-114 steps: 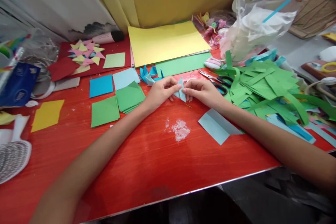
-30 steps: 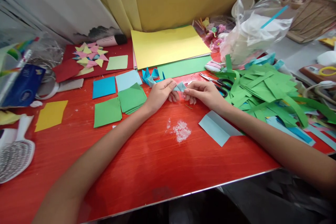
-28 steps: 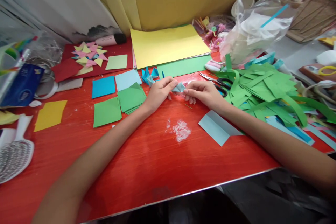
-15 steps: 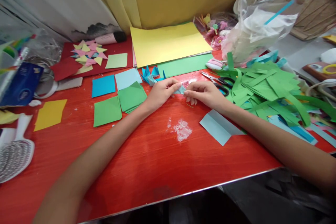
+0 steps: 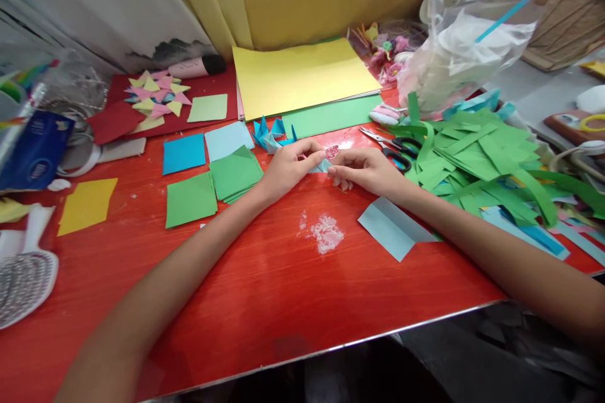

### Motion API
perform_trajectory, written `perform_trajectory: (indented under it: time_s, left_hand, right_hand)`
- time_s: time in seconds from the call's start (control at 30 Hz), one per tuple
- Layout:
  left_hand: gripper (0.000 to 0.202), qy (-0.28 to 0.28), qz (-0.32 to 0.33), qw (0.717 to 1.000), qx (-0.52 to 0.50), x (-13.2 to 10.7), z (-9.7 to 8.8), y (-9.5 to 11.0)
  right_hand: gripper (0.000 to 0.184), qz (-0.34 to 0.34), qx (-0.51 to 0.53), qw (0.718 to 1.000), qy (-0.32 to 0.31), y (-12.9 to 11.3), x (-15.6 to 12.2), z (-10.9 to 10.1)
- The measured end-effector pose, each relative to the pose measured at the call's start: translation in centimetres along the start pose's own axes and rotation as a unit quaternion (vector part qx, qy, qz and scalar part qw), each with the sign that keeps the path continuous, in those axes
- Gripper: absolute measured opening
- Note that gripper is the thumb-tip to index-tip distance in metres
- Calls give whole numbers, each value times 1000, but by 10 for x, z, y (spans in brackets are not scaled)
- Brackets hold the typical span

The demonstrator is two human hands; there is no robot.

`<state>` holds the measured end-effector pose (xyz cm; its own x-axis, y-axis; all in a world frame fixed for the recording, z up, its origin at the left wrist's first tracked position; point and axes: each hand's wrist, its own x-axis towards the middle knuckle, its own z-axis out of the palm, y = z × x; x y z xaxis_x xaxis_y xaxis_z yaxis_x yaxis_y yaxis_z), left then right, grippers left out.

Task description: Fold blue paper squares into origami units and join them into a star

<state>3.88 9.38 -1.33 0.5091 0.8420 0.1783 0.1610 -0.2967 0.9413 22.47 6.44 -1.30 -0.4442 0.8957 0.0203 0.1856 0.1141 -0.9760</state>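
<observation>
Head view: our left hand [image 5: 288, 167] and right hand [image 5: 366, 169] meet fingertip to fingertip, both pinching a small folded blue paper [image 5: 323, 166] just above the red table [image 5: 265, 289]. Scissors [image 5: 392, 148] lie just right; green squares [image 5: 212, 186] lie left.

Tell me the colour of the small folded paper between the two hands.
Light blue; the folded paper shows in the head view.

Nothing readable here tbh. The blue packet [image 5: 34, 152] at the tabletop's left edge has a round white logo, but it's too blurry to read.
</observation>
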Motion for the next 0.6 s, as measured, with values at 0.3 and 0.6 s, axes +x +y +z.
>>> perform_trajectory:
  time_s: [0.3, 0.6]
  left_hand:
    - [18, 25, 11, 999, -19, 0, 2, -6]
    - [17, 3, -11, 999, 34, -3, 3, -5]
  right_hand:
    - [25, 2, 9, 1000, 11, 0, 0, 0]
    - [25, 3, -17, 1000, 3, 0, 0, 2]
